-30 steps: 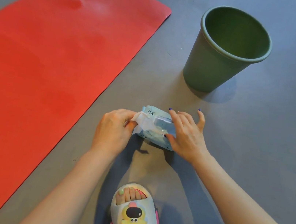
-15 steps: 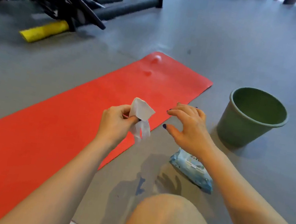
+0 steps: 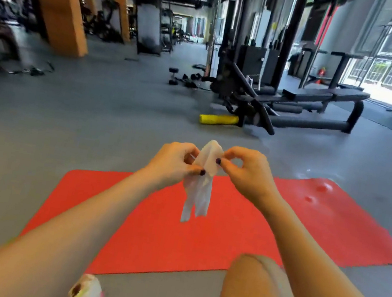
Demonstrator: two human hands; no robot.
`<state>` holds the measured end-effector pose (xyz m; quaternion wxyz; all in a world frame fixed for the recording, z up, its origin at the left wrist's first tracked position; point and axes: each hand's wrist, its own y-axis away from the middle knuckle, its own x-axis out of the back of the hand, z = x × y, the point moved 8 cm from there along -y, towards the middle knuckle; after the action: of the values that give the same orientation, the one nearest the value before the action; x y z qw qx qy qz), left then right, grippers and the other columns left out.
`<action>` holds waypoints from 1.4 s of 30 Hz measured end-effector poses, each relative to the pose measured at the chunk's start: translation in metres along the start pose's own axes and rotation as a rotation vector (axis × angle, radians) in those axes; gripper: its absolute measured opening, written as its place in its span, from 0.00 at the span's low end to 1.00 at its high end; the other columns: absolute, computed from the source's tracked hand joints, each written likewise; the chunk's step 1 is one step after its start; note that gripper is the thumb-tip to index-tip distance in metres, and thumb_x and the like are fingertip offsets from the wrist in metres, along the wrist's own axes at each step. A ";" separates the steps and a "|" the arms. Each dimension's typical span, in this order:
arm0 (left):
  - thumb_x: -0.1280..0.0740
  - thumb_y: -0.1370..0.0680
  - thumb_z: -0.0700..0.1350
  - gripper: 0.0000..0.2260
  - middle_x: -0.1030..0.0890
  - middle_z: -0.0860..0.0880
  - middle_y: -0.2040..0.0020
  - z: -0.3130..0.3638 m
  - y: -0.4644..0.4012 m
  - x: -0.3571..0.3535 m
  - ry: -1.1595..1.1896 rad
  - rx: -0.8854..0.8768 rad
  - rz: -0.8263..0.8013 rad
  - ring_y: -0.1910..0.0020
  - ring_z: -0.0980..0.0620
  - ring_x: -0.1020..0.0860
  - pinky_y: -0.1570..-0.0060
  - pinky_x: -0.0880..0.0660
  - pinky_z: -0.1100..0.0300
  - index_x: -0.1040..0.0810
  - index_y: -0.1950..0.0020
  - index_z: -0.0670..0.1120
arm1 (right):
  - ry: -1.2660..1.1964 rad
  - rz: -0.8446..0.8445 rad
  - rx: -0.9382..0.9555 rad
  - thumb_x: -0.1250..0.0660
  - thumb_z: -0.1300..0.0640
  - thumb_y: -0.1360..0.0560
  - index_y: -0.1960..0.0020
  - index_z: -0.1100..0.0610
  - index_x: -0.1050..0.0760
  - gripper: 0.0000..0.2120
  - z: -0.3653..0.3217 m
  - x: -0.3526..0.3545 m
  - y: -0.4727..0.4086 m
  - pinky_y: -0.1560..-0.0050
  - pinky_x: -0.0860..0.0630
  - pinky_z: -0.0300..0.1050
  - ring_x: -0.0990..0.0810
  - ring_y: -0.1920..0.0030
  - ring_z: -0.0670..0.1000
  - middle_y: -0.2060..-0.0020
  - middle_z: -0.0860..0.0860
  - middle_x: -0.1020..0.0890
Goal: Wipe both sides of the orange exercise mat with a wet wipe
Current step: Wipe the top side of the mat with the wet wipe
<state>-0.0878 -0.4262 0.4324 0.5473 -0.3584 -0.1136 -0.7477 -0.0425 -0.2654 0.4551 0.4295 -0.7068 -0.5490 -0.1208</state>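
Above the orange mat (image 3: pixel 241 231), the left hand (image 3: pixel 174 164) pinches the wipe (image 3: pixel 201 179) at its upper edge between thumb and curled fingers; the right hand (image 3: pixel 245 171) pinches the same top edge. The wipe hangs crumpled between them, clear of the mat.

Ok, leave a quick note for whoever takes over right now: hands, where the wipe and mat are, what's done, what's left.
Left hand: pinching the wipe near its top.
Right hand: pinching the same wipe from the other side.
Wipe: held up in the air over the mat, hanging crumpled, not spread out.
Mat: flat on the grey floor in front of the knees; two small dents near its far right end.
Done: a wipe is in hand.
Left: spread the wipe, wipe the top side, flip the mat, wipe the other side.
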 end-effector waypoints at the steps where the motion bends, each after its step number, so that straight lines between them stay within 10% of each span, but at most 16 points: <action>1: 0.24 0.27 0.40 0.07 0.18 0.51 0.60 -0.010 0.006 0.013 -0.016 0.013 0.007 0.63 0.57 0.23 0.63 0.27 0.65 0.18 0.50 0.46 | -0.034 -0.013 0.005 0.30 0.57 0.25 0.58 0.54 0.19 0.03 -0.010 -0.013 -0.003 0.50 0.26 0.45 0.21 0.54 0.48 0.62 0.43 0.19; 4: 0.24 0.26 0.40 0.07 0.18 0.54 0.61 -0.054 0.019 0.046 -0.048 0.090 0.017 0.63 0.60 0.23 0.66 0.29 0.69 0.18 0.53 0.50 | -0.092 -0.078 0.008 0.32 0.60 0.25 0.59 0.56 0.21 0.04 -0.031 -0.059 -0.014 0.60 0.31 0.31 0.21 0.55 0.47 0.62 0.46 0.18; 10: 0.27 0.27 0.37 0.09 0.18 0.55 0.65 -0.175 0.035 0.084 -0.054 0.314 -0.016 0.71 0.65 0.24 0.64 0.26 0.62 0.18 0.58 0.51 | -0.153 -0.143 -0.019 0.33 0.62 0.25 0.57 0.57 0.21 0.04 -0.037 -0.154 -0.043 0.58 0.29 0.41 0.22 0.59 0.49 0.63 0.47 0.19; 14: 0.29 0.29 0.37 0.08 0.18 0.52 0.69 -0.237 0.041 0.101 0.009 0.424 -0.023 0.66 0.53 0.22 0.58 0.24 0.54 0.19 0.63 0.50 | -0.204 -0.115 -0.098 0.38 0.62 0.22 0.57 0.53 0.27 0.07 -0.032 -0.205 -0.061 0.66 0.34 0.29 0.26 0.62 0.41 0.65 0.42 0.23; 19: 0.29 0.27 0.44 0.04 0.20 0.50 0.64 -0.258 0.014 0.131 0.066 0.422 -0.031 0.63 0.51 0.23 0.55 0.25 0.55 0.24 0.59 0.49 | -0.311 -0.063 -0.243 0.42 0.60 0.20 0.54 0.55 0.31 0.05 -0.023 -0.249 -0.070 0.62 0.34 0.46 0.29 0.62 0.48 0.64 0.44 0.26; 29: 0.30 0.23 0.37 0.20 0.24 0.47 0.67 -0.303 -0.006 0.163 0.097 0.394 0.034 0.67 0.49 0.27 0.56 0.27 0.55 0.29 0.34 0.49 | -0.379 0.188 -0.491 0.34 0.56 0.22 0.43 0.55 0.31 0.10 -0.029 -0.282 -0.068 0.63 0.36 0.43 0.24 0.60 0.51 0.61 0.51 0.22; 33: 0.31 0.23 0.37 0.17 0.22 0.51 0.67 -0.320 -0.008 0.169 0.054 0.337 -0.030 0.69 0.51 0.27 0.60 0.28 0.59 0.20 0.36 0.51 | -0.299 0.198 -0.542 0.33 0.58 0.23 0.53 0.55 0.26 0.02 -0.038 -0.302 -0.065 0.66 0.35 0.41 0.26 0.62 0.50 0.64 0.50 0.22; 38: 0.33 0.24 0.36 0.12 0.18 0.53 0.64 -0.343 -0.006 0.191 0.149 0.311 -0.116 0.61 0.50 0.24 0.53 0.25 0.56 0.15 0.52 0.52 | -0.239 -0.043 -0.489 0.30 0.46 0.28 0.66 0.60 0.23 0.18 -0.076 -0.350 -0.063 0.66 0.37 0.44 0.32 0.67 0.48 0.72 0.53 0.27; 42: 0.23 0.28 0.41 0.14 0.17 0.54 0.56 -0.365 0.003 0.204 0.020 0.243 -0.237 0.53 0.54 0.21 0.47 0.24 0.59 0.16 0.44 0.50 | -0.118 -0.272 -0.459 0.23 0.50 0.34 0.51 0.60 0.21 0.18 -0.109 -0.388 -0.054 0.60 0.33 0.38 0.30 0.55 0.48 0.51 0.53 0.30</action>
<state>-0.2642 -0.7828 0.3046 0.4957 -0.2665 -0.2392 -0.7913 -0.1999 -0.6054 0.2964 0.2048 -0.7112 -0.6214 -0.2573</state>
